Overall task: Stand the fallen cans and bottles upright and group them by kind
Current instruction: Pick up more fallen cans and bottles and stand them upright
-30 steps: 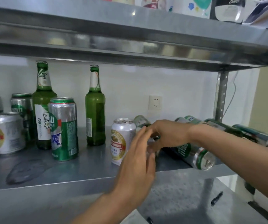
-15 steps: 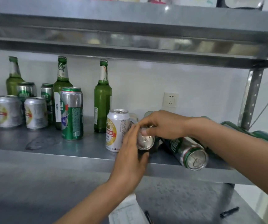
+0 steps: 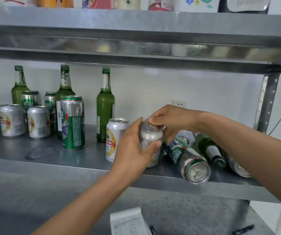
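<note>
Silver can (image 3: 150,138) stands upright on shelf (image 3: 55,155); left hand (image 3: 133,150) wraps its side, right hand (image 3: 168,119) fingers pinch its top rim.

- Steel shelf (image 3: 39,155): brushed metal, dull sheen, smudged.
- Short can (image 3: 150,135) in hand: satin aluminium.
- Fallen tall can (image 3: 186,157): glossy printed metal.
- Upright bottle (image 3: 105,107): glossy green glass, paper label.
- Notepad (image 3: 128,223): matt paper.

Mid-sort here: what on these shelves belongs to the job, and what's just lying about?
Job: short can held by left hand and right hand; fallen tall green can; fallen green bottle.
Lying about: paper slip; black pen; top-shelf packages.
</note>
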